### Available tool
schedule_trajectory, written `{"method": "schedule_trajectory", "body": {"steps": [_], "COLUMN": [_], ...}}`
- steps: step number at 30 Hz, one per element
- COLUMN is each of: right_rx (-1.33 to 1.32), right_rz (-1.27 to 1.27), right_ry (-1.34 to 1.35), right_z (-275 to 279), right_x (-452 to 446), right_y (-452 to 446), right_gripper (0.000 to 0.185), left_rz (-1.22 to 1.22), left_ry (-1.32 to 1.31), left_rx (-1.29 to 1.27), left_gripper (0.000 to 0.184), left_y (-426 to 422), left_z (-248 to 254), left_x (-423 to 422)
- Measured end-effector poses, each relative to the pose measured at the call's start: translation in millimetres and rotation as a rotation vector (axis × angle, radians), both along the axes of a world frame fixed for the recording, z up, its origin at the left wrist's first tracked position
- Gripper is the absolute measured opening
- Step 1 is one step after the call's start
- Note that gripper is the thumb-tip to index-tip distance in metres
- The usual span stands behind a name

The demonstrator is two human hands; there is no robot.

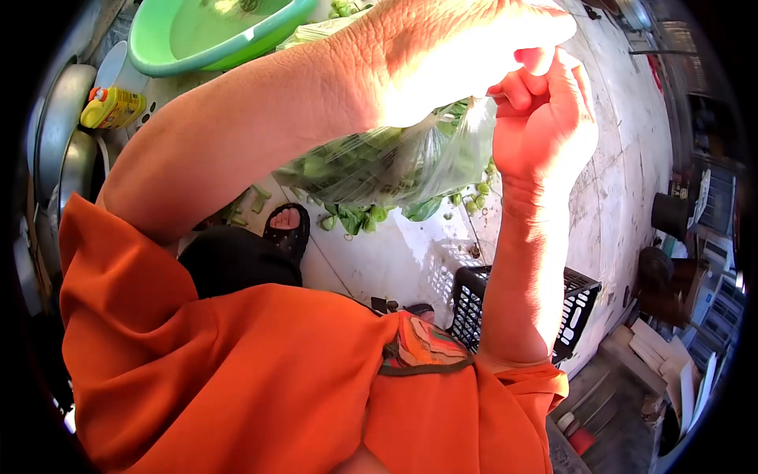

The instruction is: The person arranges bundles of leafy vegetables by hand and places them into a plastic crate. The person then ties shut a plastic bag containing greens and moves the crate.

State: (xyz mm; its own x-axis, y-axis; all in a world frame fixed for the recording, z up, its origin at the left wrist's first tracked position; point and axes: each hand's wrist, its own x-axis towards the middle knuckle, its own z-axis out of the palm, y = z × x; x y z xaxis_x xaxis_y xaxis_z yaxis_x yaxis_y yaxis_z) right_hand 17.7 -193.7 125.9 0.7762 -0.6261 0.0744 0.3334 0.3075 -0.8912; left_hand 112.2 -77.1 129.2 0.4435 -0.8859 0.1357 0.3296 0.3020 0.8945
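A clear plastic bag (pixel 395 170) full of green leafy vegetables hangs below my hands, above the floor. My left hand (pixel 466 55) reaches across the top of the bag and is washed out by strong sunlight. Its fingers are closed together beside my right hand (pixel 545 118), and the bag's gathered top runs up behind it. The fingers of my right hand are curled, with a thin strand of the bag's plastic at their tips. The exact grip of both hands is partly lost in glare.
Cut leaves and stems (pixel 355 219) lie on the pale tiled floor (pixel 347 257) under the bag. A green basin (pixel 213 39) of water stands at upper left, near a yellow bottle (pixel 114 108). A black plastic crate (pixel 580 304) sits by my right forearm. Cardboard pieces (pixel 655 355) lie at right.
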Motion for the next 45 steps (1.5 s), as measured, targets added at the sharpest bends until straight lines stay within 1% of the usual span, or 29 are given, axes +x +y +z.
{"method": "schedule_trajectory", "body": {"steps": [1,2,4,5,8,10,12,14,15,16,17,19,21,24,26,27,28,30,32,34,35,36,38,39,40,41,42,44,45], "right_rx": [0.027,0.027,-0.107,-0.032,0.098,0.142,0.248,0.231,0.255,0.277,0.304,0.319,0.354,0.350,0.330,0.276,0.224,0.176,-0.137,-0.229,-0.346,-0.308,-0.328,-0.335,-0.137,0.060,0.062,0.276,0.260], "right_rz": [-0.005,-0.012,0.010,0.018,-0.030,-0.072,-0.068,-0.097,-0.137,-0.170,-0.239,-0.249,-0.223,-0.235,-0.222,-0.176,-0.132,-0.054,0.205,0.381,0.425,0.494,0.446,0.428,0.384,0.340,0.336,0.256,0.192], "right_ry": [-0.004,-0.006,0.021,0.006,0.079,0.120,0.122,0.153,0.205,0.252,0.324,0.385,0.448,0.422,0.390,0.381,0.379,0.357,0.393,0.422,0.393,0.418,0.480,0.499,0.473,0.443,0.442,0.347,0.428], "right_z": [15,24,31,26,3,-18,-33,-41,-51,-61,-72,-103,-129,-129,-119,-114,-108,-100,-83,-69,-62,-52,-56,-59,-67,-73,-78,-75,-69], "right_x": [1,2,9,13,18,13,4,6,7,10,12,11,8,11,7,2,-4,-18,-27,-27,-28,-27,-27,-27,-30,-32,-35,-37,-36], "right_y": [10,13,14,10,-2,-13,-25,-29,-34,-40,-43,-46,-45,-42,-44,-45,-44,-42,-33,-24,-15,-9,-10,-13,-14,-17,-20,-21,-16], "right_gripper": [0.011,0.011,0.017,0.012,0.009,0.010,0.013,0.015,0.014,0.014,0.012,0.011,0.010,0.010,0.013,0.015,0.017,0.020,0.040,0.054,0.043,0.030,0.027,0.026,0.023,0.022,0.022,0.020,0.023], "left_rz": [0.019,0.049,0.302,0.427,0.499,0.308,0.267,0.233,0.249,0.247,0.291,0.313,0.020,0.052,0.120,0.270,0.412,0.360,0.314,0.006,0.003,0.028,0.049,0.083,0.116,0.045,0.041,-0.354,-0.318], "left_ry": [-0.190,-0.526,-1.141,-1.236,-1.204,-0.973,-0.914,-1.224,-1.127,-1.126,-1.153,-1.163,0.170,0.183,0.063,-0.617,-1.287,-1.184,-1.097,0.043,0.039,-0.275,-0.593,-0.662,-0.727,-0.527,-0.530,-0.230,-0.355], "left_rx": [-0.075,-0.200,-0.509,-0.756,-0.580,0.008,0.025,-0.029,0.139,0.137,0.029,-0.073,0.252,0.184,0.259,0.164,0.049,0.023,-0.002,0.055,0.056,0.068,0.077,0.263,0.450,0.510,0.510,0.733,0.728], "left_gripper": [0.022,0.023,0.027,0.030,0.030,0.040,0.044,0.040,0.027,0.027,0.017,0.012,0.017,0.023,0.023,0.019,0.027,0.025,0.029,0.027,0.027,0.029,0.031,0.029,0.029,0.031,0.031,0.032,0.033], "left_y": [2,2,1,-14,15,24,27,26,25,27,36,59,75,76,72,69,65,59,49,33,22,8,-12,-20,-25,-17,-10,2,5], "left_z": [6,11,18,19,-5,-28,-48,-50,-53,-65,-82,-110,-120,-119,-104,-105,-101,-91,-74,-59,-51,-44,-36,-33,-31,-33,-42,-64,-72], "left_x": [3,11,27,40,22,13,19,24,15,19,23,29,25,26,28,35,37,39,36,25,21,19,13,9,7,3,5,6,3]}}
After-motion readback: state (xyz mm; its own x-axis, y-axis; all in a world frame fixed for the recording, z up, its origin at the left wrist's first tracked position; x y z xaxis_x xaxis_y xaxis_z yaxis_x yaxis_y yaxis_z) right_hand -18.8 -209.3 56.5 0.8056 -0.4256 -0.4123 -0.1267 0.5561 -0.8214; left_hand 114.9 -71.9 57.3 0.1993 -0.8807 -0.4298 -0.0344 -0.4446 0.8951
